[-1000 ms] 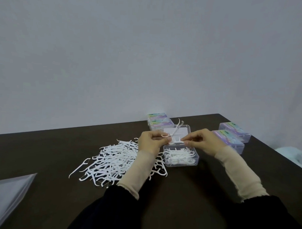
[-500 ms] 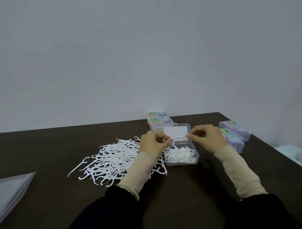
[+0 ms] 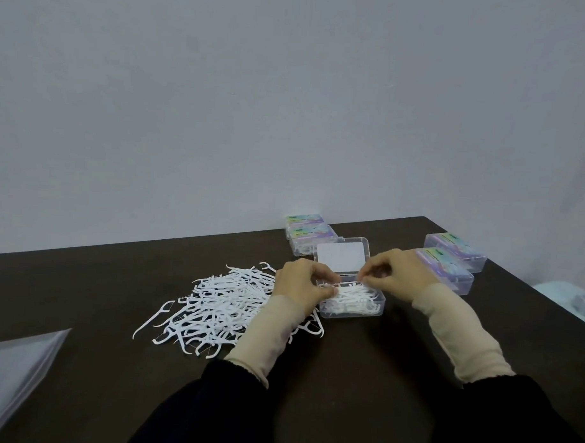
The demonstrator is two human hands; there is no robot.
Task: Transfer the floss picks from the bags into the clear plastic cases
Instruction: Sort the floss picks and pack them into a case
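Observation:
An open clear plastic case (image 3: 377,308) sits mid-table, partly filled with white floss picks, its lid (image 3: 341,254) lying back behind it. My left hand (image 3: 300,286) and my right hand (image 3: 395,269) pinch the two ends of a floss pick (image 3: 347,285) held low over the case's opening. A large loose pile of white floss picks (image 3: 222,305) lies on the table just left of the case, partly under my left forearm.
Two closed labelled cases (image 3: 309,235) stand behind the open case near the wall, two more (image 3: 452,260) to its right. A clear plastic bag (image 3: 10,374) lies at the front left. The dark table's right edge (image 3: 515,272) runs diagonally.
Both hands have dropped from above the lid down to the case's opening, bringing the floss pick with them.

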